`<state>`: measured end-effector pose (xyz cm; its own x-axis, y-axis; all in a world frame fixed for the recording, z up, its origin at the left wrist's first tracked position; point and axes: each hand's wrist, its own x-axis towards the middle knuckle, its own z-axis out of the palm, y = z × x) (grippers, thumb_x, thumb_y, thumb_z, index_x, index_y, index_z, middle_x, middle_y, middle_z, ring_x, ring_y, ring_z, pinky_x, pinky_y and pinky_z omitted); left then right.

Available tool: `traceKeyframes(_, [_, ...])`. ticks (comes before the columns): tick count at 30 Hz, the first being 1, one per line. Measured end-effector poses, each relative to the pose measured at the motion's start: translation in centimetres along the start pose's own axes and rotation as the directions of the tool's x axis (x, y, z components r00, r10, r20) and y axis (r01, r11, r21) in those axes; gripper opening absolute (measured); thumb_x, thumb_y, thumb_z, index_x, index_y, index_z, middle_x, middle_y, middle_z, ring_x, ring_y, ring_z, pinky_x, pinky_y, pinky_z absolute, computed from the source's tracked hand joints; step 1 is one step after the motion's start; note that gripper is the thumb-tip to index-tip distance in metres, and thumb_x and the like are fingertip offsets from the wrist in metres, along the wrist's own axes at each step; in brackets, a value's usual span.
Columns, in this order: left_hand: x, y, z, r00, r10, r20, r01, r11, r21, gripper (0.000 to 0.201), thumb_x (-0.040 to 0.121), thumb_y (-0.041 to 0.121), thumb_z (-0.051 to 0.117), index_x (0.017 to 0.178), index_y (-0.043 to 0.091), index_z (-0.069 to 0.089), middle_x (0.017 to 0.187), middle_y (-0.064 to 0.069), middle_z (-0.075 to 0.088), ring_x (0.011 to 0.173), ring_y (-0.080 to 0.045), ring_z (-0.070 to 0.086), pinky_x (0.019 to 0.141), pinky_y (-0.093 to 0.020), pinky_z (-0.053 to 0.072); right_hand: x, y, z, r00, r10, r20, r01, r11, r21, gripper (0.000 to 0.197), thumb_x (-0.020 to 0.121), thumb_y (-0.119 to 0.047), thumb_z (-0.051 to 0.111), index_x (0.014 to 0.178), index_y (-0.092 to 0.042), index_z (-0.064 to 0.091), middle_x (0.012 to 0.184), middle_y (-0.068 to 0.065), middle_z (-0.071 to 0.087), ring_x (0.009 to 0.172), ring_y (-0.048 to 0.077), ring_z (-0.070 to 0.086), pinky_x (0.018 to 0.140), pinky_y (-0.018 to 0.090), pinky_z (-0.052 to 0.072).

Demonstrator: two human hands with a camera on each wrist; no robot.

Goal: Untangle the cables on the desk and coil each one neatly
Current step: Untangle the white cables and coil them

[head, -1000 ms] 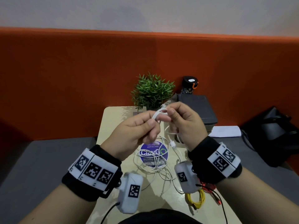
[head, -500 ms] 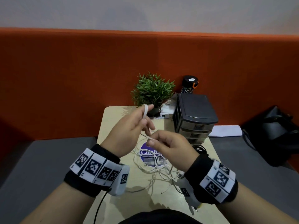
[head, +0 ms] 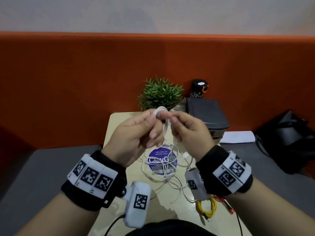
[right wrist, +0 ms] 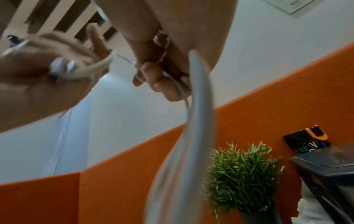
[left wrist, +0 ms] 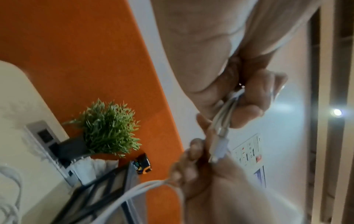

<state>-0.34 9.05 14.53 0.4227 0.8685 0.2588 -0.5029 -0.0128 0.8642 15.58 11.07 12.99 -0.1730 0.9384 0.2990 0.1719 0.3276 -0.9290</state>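
Both hands are raised above the desk (head: 119, 120). My left hand (head: 153, 123) pinches a small coil of white cable (head: 161, 110) between thumb and fingers. In the left wrist view the coil's loops and a plug (left wrist: 220, 141) show in that grip. My right hand (head: 175, 126) holds the same cable just right of the coil, and a strand (right wrist: 177, 84) runs through its curled fingers. From the hands the cable hangs down to a loose white tangle (head: 163, 172) on the desk. A yellow cable (head: 207, 207) and a red one (head: 223, 200) lie near the front right.
A potted plant (head: 160, 94), a dark cup (head: 199, 88) and a black drawer unit (head: 207, 113) stand at the back of the desk. A round purple sticker (head: 162, 159) lies under the tangle. White paper (head: 237, 137) and a black bag (head: 289, 138) sit to the right.
Half a second ago my right hand was lower, drawing cable down from the left hand. It has risen back up beside the coil. The left hand stayed raised, keeping its grip.
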Motion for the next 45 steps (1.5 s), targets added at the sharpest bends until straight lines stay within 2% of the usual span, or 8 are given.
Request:
traceKeyframes(4, [0.0,0.3,0.0,0.997,0.059,-0.048,-0.058,0.998,0.028,0.030,0.093,0.013,0.032,0.116,0.002,0.048,0.077,-0.005,0.065,0.068,-0.019,0.064,0.069,-0.030,0.054,-1.4,1.2,1.8,0.975,0.137,0.173,-0.108,0.980,-0.165,0.043,0.097,-0.017,0.045,0.069,-0.044,0.061,0.050,-0.008,0.049,0.048,0.010,0.043,0.053,0.038,0.042])
traceKeyframes(12, [0.0,-0.3,-1.3,0.910,0.346,-0.226,-0.105,0.723,0.683,0.022,0.102,0.011,0.030,0.113,0.009,0.049,0.090,-0.004,0.072,0.085,-0.015,0.070,0.080,-0.017,0.048,-3.0,0.6,1.3,0.908,0.222,0.356,-0.082,0.926,-0.369,0.027,0.099,-0.030,0.045,0.090,-0.021,0.070,0.053,-0.021,0.052,0.055,0.000,0.047,0.059,0.022,0.039])
traceKeyframes(19, [-0.2,-1.4,-1.5,0.979,0.122,-0.163,0.086,0.477,0.875,0.020,0.101,0.020,0.039,0.111,0.023,0.056,0.070,0.006,0.063,0.067,-0.009,0.061,0.068,-0.031,0.048,-2.6,-1.7,0.0,0.939,0.024,0.342,0.120,0.911,-0.395,0.015,0.092,-0.031,0.059,0.078,-0.026,0.064,0.063,-0.006,0.057,0.062,0.010,0.050,0.059,0.029,0.040])
traceKeyframes(23, [-0.8,-1.2,-0.6,0.980,0.007,-0.197,0.123,0.760,0.638,0.036,0.098,0.039,0.037,0.075,0.028,0.063,0.056,-0.001,0.049,0.046,-0.008,0.043,0.055,-0.033,0.035,-1.3,-2.8,-1.7,0.983,-0.079,0.163,0.127,0.942,-0.309,0.009,0.083,-0.026,0.070,0.075,-0.024,0.067,0.062,-0.018,0.061,0.058,0.004,0.054,0.055,0.015,0.039])
traceKeyframes(26, [-0.8,-0.9,-0.1,0.977,-0.110,-0.185,0.177,0.899,0.400,0.038,0.093,0.043,0.044,0.090,0.012,0.066,0.052,-0.001,0.039,0.044,-0.007,0.035,0.059,-0.032,0.040,-0.2,-2.7,-2.4,0.987,-0.145,0.063,0.157,0.941,-0.298,0.008,0.083,-0.021,0.070,0.077,-0.026,0.069,0.072,-0.011,0.065,0.069,0.003,0.057,0.061,0.011,0.041])
traceKeyframes(38, [-0.3,-0.2,0.2,0.993,-0.039,-0.113,0.020,0.987,-0.162,0.030,0.090,0.013,0.034,0.111,-0.004,0.050,0.065,-0.004,0.058,0.048,-0.014,0.055,0.059,-0.024,0.051,-1.2,1.4,1.8,0.963,0.235,0.135,-0.255,0.954,0.158,0.034,0.100,-0.007,0.041,0.093,-0.032,0.064,0.047,-0.003,0.043,0.036,0.011,0.034,0.036,0.020,0.030])
traceKeyframes(41, [-0.3,-0.5,-0.1,0.985,0.011,-0.169,-0.032,0.992,-0.121,0.024,0.090,0.013,0.036,0.108,0.002,0.047,0.072,-0.005,0.065,0.062,-0.016,0.066,0.065,-0.025,0.055,-1.9,1.6,2.2,0.931,0.287,0.226,-0.288,0.957,-0.031,0.042,0.099,-0.015,0.045,0.069,-0.038,0.062,0.044,-0.003,0.043,0.034,0.011,0.036,0.037,0.022,0.030])
traceKeyframes(45, [-0.1,-1.0,-0.9,0.959,0.157,-0.235,-0.107,0.971,0.213,0.025,0.093,0.017,0.039,0.114,0.007,0.047,0.075,-0.002,0.066,0.069,-0.018,0.066,0.073,-0.028,0.053,-2.8,1.0,2.0,0.880,0.291,0.375,-0.195,0.942,-0.274,0.020,0.099,-0.029,0.047,0.099,-0.030,0.067,0.044,-0.012,0.045,0.040,0.002,0.041,0.045,0.015,0.032])
